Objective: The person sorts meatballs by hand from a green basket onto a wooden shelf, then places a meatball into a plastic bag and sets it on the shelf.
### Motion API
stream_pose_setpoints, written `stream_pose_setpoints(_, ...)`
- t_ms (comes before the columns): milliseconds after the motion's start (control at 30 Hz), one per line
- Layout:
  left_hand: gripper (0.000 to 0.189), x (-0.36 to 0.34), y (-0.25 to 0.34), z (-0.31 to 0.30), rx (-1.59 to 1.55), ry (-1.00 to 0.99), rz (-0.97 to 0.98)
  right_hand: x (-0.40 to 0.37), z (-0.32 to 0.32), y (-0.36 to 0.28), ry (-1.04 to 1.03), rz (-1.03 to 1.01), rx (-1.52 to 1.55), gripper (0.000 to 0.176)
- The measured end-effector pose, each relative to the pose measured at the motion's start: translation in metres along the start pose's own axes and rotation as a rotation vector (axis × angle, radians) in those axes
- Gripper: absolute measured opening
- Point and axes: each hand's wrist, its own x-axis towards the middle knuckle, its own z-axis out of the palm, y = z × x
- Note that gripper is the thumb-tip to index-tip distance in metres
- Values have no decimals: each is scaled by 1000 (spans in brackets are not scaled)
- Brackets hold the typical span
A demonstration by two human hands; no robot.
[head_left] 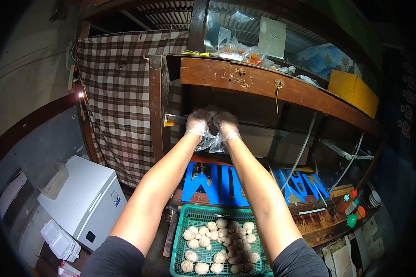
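Both my arms stretch forward, and my hands meet above the blue-lettered panel. My left hand point(199, 123) and my right hand point(226, 124) wear clear, loose plastic gloves. Their fingers curl inward, close together, around a small pale lump point(212, 109) that shows only partly in shadow; I cannot make out what it is. Below and nearer to me sits a green plastic basket point(176, 240) holding pale, rough, meatball-like balls point(201, 267) of large and small sizes. My arms' shadow falls across its right half.
A wooden shelf point(217, 73) with plastic bags runs above my hands. Left are a checked curtain point(118, 101), a white chest freezer point(85, 198) and foam boxes point(60, 240). Right are a yellow box point(353, 92) and sauce bottles point(352, 207). Blue letters point(208, 182) lie behind the basket.
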Motion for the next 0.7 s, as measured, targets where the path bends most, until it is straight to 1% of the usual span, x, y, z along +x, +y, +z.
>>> stream_pose_setpoints(33,18,-14,52,-13,-177,-77,-227,2,1,6,-1,1,0,31)
stream_pose_setpoints(67,21,-28,109,-23,-355,-153,-455,3,2,14,-38,-57,178,32)
stream_pose_setpoints(100,21,-34,102,-20,-355,-152,-458,-1,3,17,-76,-112,356,34)
stream_pose_setpoints(133,26,-37,97,-17,-429,-142,-430,-2,0,19,-76,-114,356,34)
stream_pose_setpoints(167,32,-37,94,-15,-503,-130,-396,-3,-4,18,-121,-107,305,38)
stream_pose_setpoints(200,32,-39,92,-13,-504,-129,-391,-5,-9,16,-166,-99,252,42)
stream_pose_setpoints(233,37,-41,89,-12,-489,-117,-406,0,-12,25,-166,-104,252,42)
stream_pose_setpoints(267,42,-43,86,-10,-472,-106,-422,4,-14,35,-111,-128,170,45)
stream_pose_setpoints(300,47,-44,81,-9,-440,-112,-378,0,-15,34,-55,-149,88,49)
stream_pose_setpoints(333,47,-48,75,-11,-441,-113,-379,-5,-18,34,-54,-149,87,49)
stream_pose_setpoints(400,51,-62,70,-17,-406,-234,-161,-26,-27,26,-91,-103,151,53)
stream_pose_setpoints(433,52,-75,95,-24,-337,-242,-149,-43,-35,9,-127,-105,16,55)
stream_pose_setpoints(467,52,-86,107,-29,-337,-245,-151,-55,-38,4,-125,-103,16,55)
stream_pose_setpoints(500,50,-95,116,-33,-252,-267,-120,-64,-41,1,-125,-132,-85,55)
stream_pose_setpoints(533,49,-101,119,-35,-168,-288,-88,-75,-44,-6,-124,-161,-185,56)
stream_pose_setpoints(567,48,-107,122,-37,-261,-329,-136,-85,-49,-13,-152,-155,-238,56)
stream_pose_setpoints(600,48,-113,124,-39,-262,-331,-139,-92,-53,-10,-151,-152,-238,56)
stream_pose_setpoints(667,46,-124,128,-45,-154,-343,-127,-104,-59,-4,-123,-132,-258,54)
stream_pose_setpoints(700,47,-129,125,-49,-149,-352,-87,-114,-63,-9,-127,-149,-294,54)
